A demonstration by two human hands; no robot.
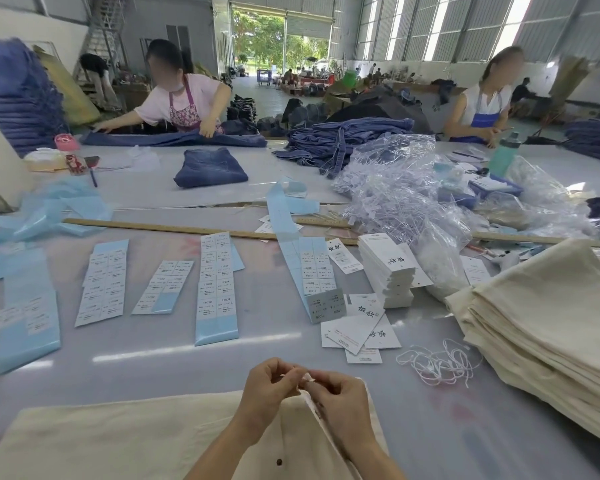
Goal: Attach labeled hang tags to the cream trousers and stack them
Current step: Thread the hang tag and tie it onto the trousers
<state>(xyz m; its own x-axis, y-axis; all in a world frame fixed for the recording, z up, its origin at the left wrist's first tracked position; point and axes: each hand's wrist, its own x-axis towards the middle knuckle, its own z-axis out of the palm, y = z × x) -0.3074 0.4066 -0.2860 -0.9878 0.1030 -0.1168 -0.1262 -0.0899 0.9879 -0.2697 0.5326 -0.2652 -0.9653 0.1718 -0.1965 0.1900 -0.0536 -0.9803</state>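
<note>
A pair of cream trousers (125,441) lies flat at the near edge of the table. Both hands meet above its waistband. My left hand (269,386) and my right hand (340,398) pinch a small white piece at the waistband edge, fingertips almost touching; what it is stays too small to tell. Loose white hang tags (357,332) with black lettering lie ahead of the hands, and a stack of blank tags (387,271) stands behind them. White strings (437,363) lie in a tangle to the right. A pile of folded cream trousers (548,337) fills the right side.
Several blue-backed sticker label sheets (217,285) lie in rows across the middle of the table. A long wooden ruler (174,228) runs across behind them. Plastic bags of tag pins (402,199) and folded jeans (210,168) sit farther back, where two people work.
</note>
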